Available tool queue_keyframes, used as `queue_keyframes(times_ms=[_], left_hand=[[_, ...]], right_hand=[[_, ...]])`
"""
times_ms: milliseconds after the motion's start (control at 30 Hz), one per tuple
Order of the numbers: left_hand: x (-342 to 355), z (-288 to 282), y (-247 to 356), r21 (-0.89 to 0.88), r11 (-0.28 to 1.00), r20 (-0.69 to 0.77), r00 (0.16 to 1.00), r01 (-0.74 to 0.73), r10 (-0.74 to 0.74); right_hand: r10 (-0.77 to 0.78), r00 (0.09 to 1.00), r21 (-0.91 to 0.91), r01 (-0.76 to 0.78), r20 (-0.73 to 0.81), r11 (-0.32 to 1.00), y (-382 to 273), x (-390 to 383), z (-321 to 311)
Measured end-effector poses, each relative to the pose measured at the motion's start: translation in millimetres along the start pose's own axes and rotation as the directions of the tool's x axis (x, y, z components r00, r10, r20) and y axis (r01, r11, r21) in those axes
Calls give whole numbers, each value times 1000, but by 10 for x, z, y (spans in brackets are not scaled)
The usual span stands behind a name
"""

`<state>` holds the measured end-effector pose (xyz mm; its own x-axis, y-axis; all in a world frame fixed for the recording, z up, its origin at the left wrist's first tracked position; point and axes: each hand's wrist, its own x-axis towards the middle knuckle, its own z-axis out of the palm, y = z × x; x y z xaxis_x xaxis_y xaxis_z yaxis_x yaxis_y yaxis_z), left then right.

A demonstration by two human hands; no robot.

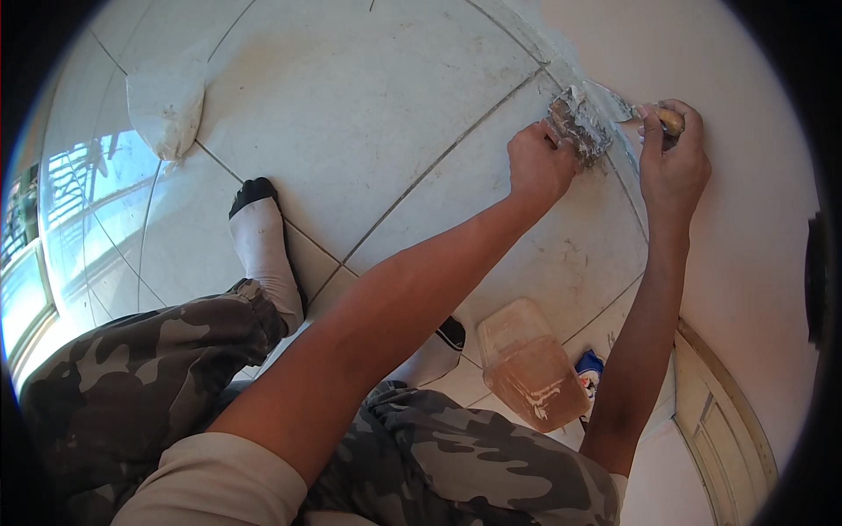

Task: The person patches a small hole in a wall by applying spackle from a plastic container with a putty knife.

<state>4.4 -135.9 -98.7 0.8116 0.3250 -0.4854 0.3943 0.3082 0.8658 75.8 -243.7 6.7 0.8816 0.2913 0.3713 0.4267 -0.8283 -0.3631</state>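
My left hand (539, 165) is closed around a broad, flat metal scraper (563, 117) whose face is heaped with wet white putty (588, 118). It is held just above the tiles, close to the foot of the wall. In my right hand (675, 162) is a putty knife (670, 120) with a wooden handle, gripped between thumb and fingers. Its blade points left, over the putty-loaded scraper at the base of the wall (745, 175). Part of the blade looks smeared white, and whether it touches the wall or the scraper I cannot tell.
A clear plastic tub (535, 368) with white smears sits on the tiled floor (377, 114) beside a blue-and-white package (589, 366). A whitish plastic bag (167, 110) lies far left. My socked foot (263, 237) is left of centre; a door (724, 421) stands lower right.
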Motion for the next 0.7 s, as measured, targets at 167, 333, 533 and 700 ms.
queue_keyframes(times_ms=[167, 333, 533, 700], left_hand=[[31, -16, -34, 1, 1000, 2, 1000, -22, 22], [-9, 26, 21, -87, 995, -46, 998, 42, -46], [27, -22, -10, 68, 997, -7, 1000, -27, 27], [1, 2, 0, -18, 1000, -21, 1000, 13, -13]], right_hand=[[79, 997, 44, -79, 2, 996, -49, -10, -93], [20, 1000, 36, -20, 9, 999, 37, -35, -13], [154, 988, 97, -150, -25, 984, -7, -108, -157], [115, 992, 106, -109, -49, 988, 2, -92, -115]])
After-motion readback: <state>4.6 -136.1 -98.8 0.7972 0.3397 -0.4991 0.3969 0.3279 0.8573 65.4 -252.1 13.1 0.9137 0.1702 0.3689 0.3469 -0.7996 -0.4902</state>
